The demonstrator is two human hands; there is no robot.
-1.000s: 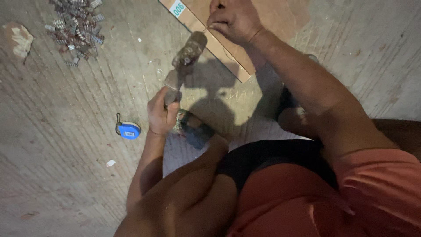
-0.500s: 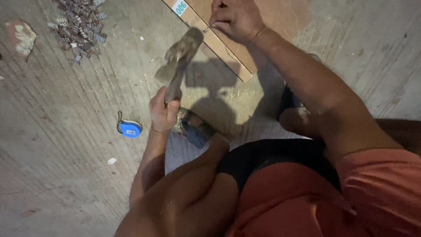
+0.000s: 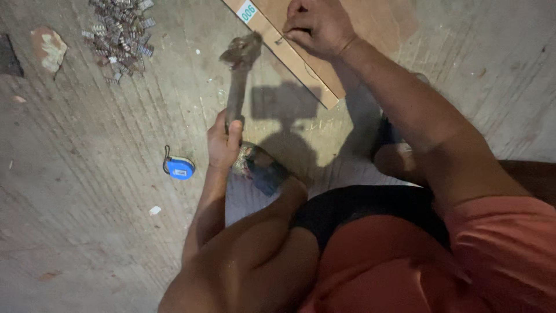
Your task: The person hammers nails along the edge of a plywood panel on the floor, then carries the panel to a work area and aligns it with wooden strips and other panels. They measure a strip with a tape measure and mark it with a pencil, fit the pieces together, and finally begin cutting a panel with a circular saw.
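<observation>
Hammer (image 3: 236,87) upright in centre-upper frame, handle clamped in the left hand (image 3: 225,142), blurred head just left of the wooden board (image 3: 301,55). Right hand (image 3: 318,26) at top centre rests on that board, fingertips pinched together on a small nail (image 3: 280,40), barely visible. Board lies flat on the concrete floor (image 3: 87,232). Blue tape measure (image 3: 179,167) on the floor left of the left wrist. Pile of nail strips (image 3: 119,29) at upper left.
</observation>
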